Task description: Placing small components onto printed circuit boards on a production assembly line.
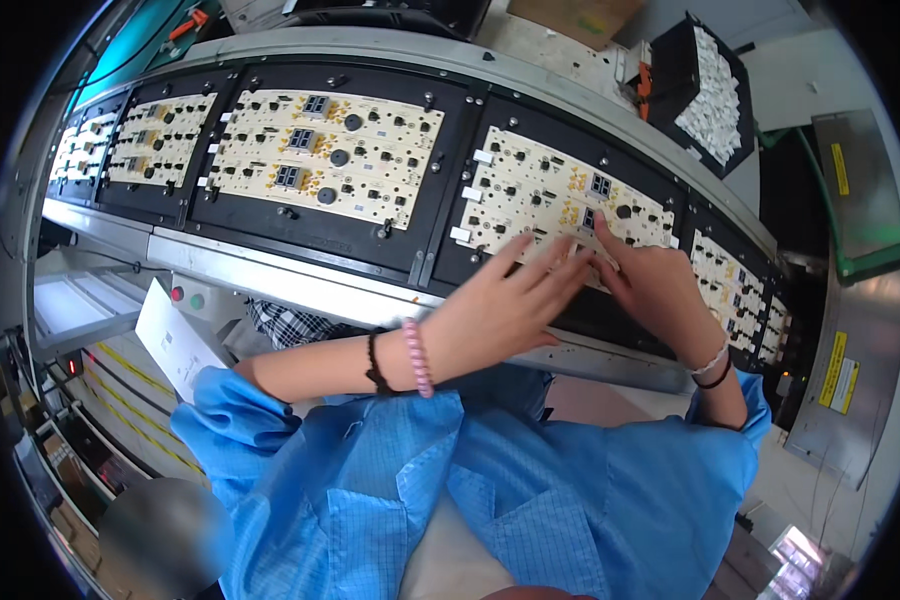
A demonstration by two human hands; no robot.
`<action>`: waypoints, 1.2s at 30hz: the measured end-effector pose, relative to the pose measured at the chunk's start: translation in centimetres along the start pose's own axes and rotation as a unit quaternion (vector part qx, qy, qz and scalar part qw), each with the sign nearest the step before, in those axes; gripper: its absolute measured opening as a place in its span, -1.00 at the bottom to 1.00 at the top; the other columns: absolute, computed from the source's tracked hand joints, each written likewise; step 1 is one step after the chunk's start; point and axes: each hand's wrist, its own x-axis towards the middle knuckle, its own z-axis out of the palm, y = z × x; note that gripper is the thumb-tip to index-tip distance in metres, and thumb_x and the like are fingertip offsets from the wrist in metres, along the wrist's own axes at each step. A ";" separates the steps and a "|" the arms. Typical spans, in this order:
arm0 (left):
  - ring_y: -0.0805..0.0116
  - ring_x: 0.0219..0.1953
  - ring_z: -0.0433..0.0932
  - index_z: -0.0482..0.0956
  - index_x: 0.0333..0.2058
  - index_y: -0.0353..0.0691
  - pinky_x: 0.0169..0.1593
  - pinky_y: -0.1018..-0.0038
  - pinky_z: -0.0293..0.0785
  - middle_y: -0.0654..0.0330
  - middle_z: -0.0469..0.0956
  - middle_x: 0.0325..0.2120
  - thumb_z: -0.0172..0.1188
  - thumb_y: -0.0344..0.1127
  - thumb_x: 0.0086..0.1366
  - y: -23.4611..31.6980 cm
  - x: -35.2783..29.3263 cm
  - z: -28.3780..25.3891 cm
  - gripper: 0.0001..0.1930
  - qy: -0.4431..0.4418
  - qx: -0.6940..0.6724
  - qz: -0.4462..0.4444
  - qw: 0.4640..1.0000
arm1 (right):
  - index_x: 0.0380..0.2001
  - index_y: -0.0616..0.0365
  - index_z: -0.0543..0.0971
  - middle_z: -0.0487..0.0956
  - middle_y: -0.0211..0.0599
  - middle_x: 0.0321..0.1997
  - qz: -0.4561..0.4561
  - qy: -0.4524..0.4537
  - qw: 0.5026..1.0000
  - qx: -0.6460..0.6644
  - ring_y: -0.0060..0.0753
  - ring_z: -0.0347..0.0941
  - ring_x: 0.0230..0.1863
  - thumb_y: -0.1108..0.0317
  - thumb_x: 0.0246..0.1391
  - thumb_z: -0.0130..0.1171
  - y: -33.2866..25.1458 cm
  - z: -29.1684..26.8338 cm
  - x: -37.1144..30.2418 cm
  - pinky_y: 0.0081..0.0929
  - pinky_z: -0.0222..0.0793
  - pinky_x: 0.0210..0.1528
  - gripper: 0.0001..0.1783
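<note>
A cream circuit board (pixel 515 178) lies in a black carrier tray (pixel 455 215) in front of me. White connectors (pixel 471 194) line its left edge, and dark display blocks (pixel 601 186) sit near its middle. Over the board's near edge, my left hand (pixel 510 308) is palm down with its fingers stretched and apart. My right hand (pixel 660 292) comes in from the right, one finger reaching to a lower display block (pixel 590 218) and another extended just below. The two hands' fingertips nearly meet. Neither holds anything visible; the fingers hide the board's near part.
More boards (pixel 370 160) in black carriers run left and right along the line. A metal rail (pixel 290 268) borders its near side. Behind the line stands a black bin of white parts (pixel 712 95). A green frame (pixel 878 262) is at the right, a white sheet (pixel 175 340) at the left.
</note>
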 end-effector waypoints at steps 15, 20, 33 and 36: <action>0.14 0.18 0.30 0.47 0.00 -0.44 0.20 0.29 0.21 0.00 0.43 0.08 0.13 0.05 0.21 0.5 2.7 -0.6 -0.38 -0.048 -0.037 -0.023 0.998 | -0.41 0.26 0.64 0.46 -0.04 -0.62 0.007 -0.120 0.988 0.099 -0.18 0.31 -0.68 0.19 0.25 0.00 2.9 -5.5 7.1 -0.34 0.24 -0.53 -0.62; 0.07 0.14 0.36 0.31 0.14 -0.35 0.12 0.29 0.32 -0.06 0.25 0.20 0.25 -0.23 0.14 -3.1 0.3 -0.3 -0.39 0.137 -0.190 -0.001 0.972 | 0.02 0.22 0.52 0.20 -0.67 -0.67 -0.005 -0.017 0.844 0.536 -0.82 0.02 -0.67 0.25 0.37 -0.14 2.7 -5.4 9.5 -0.76 -0.02 -0.64 -0.64; 0.25 -0.23 0.41 0.40 -0.26 -0.24 -0.14 0.40 0.40 0.19 0.40 -0.30 0.10 -0.35 0.15 -9.9 -7.8 -6.5 -0.81 0.334 0.048 -0.129 0.932 | 0.19 0.23 0.28 0.45 -0.14 0.11 -0.064 -0.253 0.396 0.880 -0.22 0.37 0.15 0.08 0.38 -0.27 -11.9 -3.4 17.1 -0.27 0.27 0.22 -0.49; 0.14 -0.19 0.43 0.41 -0.34 -0.26 -0.12 0.33 0.42 0.09 0.43 -0.28 0.07 -0.39 0.13 -10.7 -10.6 -6.5 -0.87 0.342 -0.044 -0.138 0.929 | 0.12 0.32 0.35 0.43 -0.14 0.16 0.001 -0.224 0.403 0.887 -0.30 0.33 0.19 0.19 0.37 -0.29 -14.7 -3.1 17.4 -0.33 0.18 0.29 -0.53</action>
